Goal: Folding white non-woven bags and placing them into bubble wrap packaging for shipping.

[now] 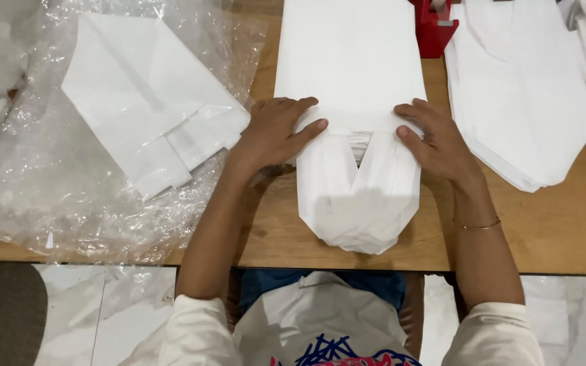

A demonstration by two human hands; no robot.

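Left hand [274, 132] and right hand [435, 141] lying flat, fingers spread, gripping nothing — pressing folded flaps of white paper bag stack [355, 135] on wooden counter [551, 224], holding crease down.

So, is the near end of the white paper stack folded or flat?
Folded: on the paper stack, two flaps meet in a V, pressed by the left hand and right hand.

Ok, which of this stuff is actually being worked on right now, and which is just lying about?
In hand:
- stack of white folded paper, at the table's near edge
- left hand and right hand, pressing on its fold

Lying about:
- folded paper on clear plastic wrap
- paper pile on the right
- red tape dispenser
- wooden table
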